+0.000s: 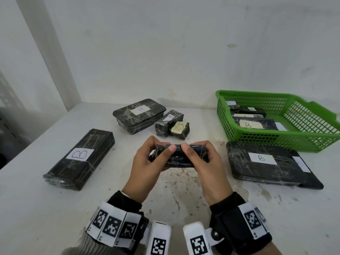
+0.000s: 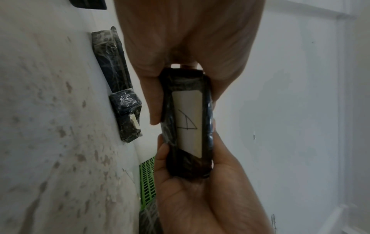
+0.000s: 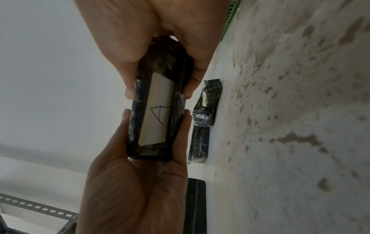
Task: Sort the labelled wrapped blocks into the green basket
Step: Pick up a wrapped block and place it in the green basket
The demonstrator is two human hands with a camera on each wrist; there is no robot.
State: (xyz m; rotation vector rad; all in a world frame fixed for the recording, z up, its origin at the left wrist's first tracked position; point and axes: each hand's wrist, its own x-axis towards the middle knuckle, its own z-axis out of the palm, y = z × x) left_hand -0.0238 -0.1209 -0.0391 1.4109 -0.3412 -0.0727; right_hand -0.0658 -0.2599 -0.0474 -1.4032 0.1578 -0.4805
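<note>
Black film-wrapped block [image 1: 179, 155] held above the stained worktop [image 1: 184, 196], long axis left to right, its "A" label [image 2: 188, 123] facing away from the person. Gripped at one end by left hand [image 1: 147, 162], at the other by right hand [image 1: 206, 162], thumbs nearly meeting on top. Farther right, green basket [image 1: 312, 115] holding several wrapped blocks [image 1: 255, 124], labels "A" and "B" showing.
</note>
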